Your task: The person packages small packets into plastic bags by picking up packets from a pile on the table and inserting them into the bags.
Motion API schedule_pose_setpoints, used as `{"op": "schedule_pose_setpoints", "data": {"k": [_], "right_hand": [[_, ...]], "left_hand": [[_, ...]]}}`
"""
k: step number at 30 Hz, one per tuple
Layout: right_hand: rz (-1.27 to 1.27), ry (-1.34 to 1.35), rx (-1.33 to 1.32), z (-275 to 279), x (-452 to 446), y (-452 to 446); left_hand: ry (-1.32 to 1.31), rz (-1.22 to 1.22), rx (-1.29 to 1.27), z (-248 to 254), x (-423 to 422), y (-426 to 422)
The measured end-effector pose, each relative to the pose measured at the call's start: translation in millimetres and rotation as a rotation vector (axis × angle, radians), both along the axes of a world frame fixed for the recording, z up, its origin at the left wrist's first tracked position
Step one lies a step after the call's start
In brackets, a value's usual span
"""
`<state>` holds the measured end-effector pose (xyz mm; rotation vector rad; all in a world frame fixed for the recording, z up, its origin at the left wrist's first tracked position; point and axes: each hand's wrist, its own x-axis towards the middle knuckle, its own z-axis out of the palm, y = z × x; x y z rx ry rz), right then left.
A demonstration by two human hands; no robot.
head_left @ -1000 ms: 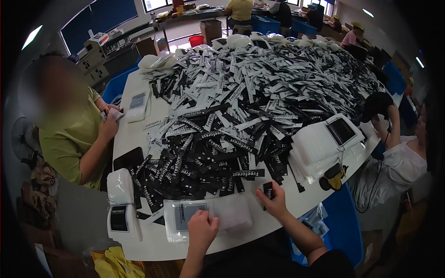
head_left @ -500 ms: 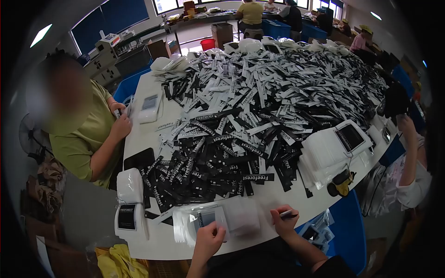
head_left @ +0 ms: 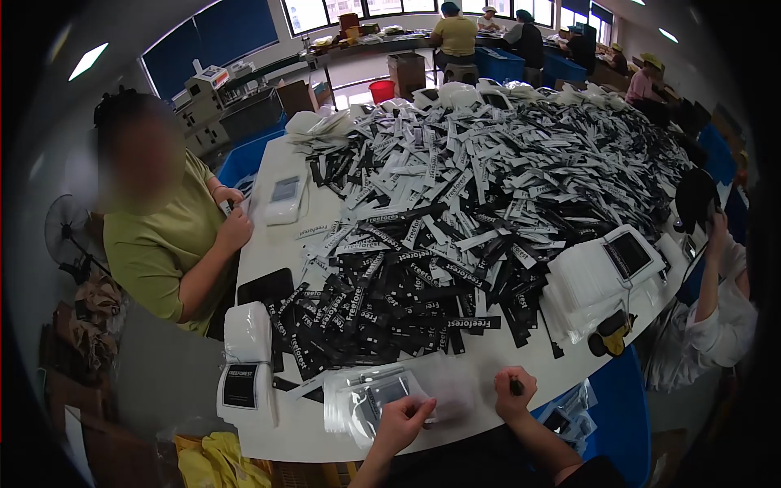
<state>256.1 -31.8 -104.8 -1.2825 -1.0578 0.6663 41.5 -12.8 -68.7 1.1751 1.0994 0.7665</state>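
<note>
"How are the fingers placed?"

"At the left hand (head_left: 400,426), thumb and finger appear to be pinched on the edge of a clear bag (head_left: 379,400) with a grey panel, held over a stack of clear bags (head_left: 335,408) just left of those fingers. At the right hand (head_left: 515,395), the fingers are curled round a small dark item (head_left: 517,387); it is mostly hidden, so its kind cannot be told."

"What could go wrong?"

"Two bags could be caught at once, as thin film tends to cling, and the stack could be dragged askew. The dark item could be creased if squeezed harder, or dropped if the grip were slackened."

"And the surface?"

"Ahead of both hands, much of the white surface (head_left: 286,431) is covered by a heap of black and white packets (head_left: 455,207). A labelled bundle (head_left: 241,386) is set left of the left fingers; a second bundle (head_left: 602,268) lies beyond the right fingers, farther right."

"The room?"

"A blue bin (head_left: 630,431) is placed below the edge, right of the right fingers. A co-worker in green (head_left: 159,252) is seen far left, a co-worker in white (head_left: 716,325) far right, and windows (head_left: 307,15) at the back."
</note>
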Motion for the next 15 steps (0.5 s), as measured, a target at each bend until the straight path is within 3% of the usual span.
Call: {"op": "schedule_pose_setpoints", "data": {"k": [6,8,9,12,13,15], "right_hand": [[0.033,0.052,-0.078,18,-8,7],[0.146,0.173,-0.140,5,-8,9],[0.107,0.360,-0.093,-1,-15,8],[0.109,0.211,-0.208,10,-13,-5],[0.212,0.271,-0.191,8,-14,-5],[0.329,0.071,-0.222,26,-22,0]], "left_hand": [[-0.007,-0.003,-0.011,14,-1,-6],[-0.015,-0.008,-0.008,15,0,-8],[-0.020,-0.023,-0.014,18,1,-6],[-0.004,0.015,0.020,19,3,-8],[-0.010,0.027,0.013,21,4,-8],[-0.014,0.047,0.017,23,9,-5]]}}
